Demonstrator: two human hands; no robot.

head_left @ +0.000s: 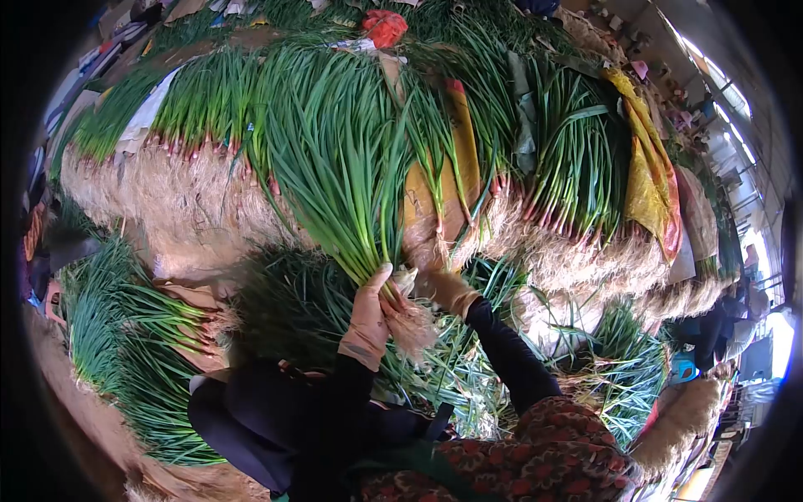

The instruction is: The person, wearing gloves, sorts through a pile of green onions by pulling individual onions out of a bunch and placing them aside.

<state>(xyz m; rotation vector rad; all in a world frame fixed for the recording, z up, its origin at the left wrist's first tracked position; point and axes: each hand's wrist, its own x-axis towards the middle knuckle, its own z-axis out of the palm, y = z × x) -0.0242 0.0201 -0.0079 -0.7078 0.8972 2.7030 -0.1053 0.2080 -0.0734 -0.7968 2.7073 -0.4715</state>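
My left hand (368, 316), in a pale glove, is closed round the lower stems of a bunch of green garlic (335, 163). The long leaves fan away from me over the heap, and the hairy roots (411, 326) hang out below my thumb. Close to the right of these stems is my gloved right hand (447, 293). Its fingers are blurred and partly hidden, so their grip is unclear. A small whitish piece (405, 279) shows between the two hands. Just beyond the right hand, a few thin stalks (442, 188) lie roots toward me on an orange-yellow sack (465, 167).
Root-fringed rows of green garlic line the bench at left (205, 109) and right (577, 159). A yellow-red sack (648, 167) drapes the right row. Another pile (150, 360) lies at lower left. Loose leaves (468, 381) cover the area below my hands. A red bag (385, 28) sits far back.
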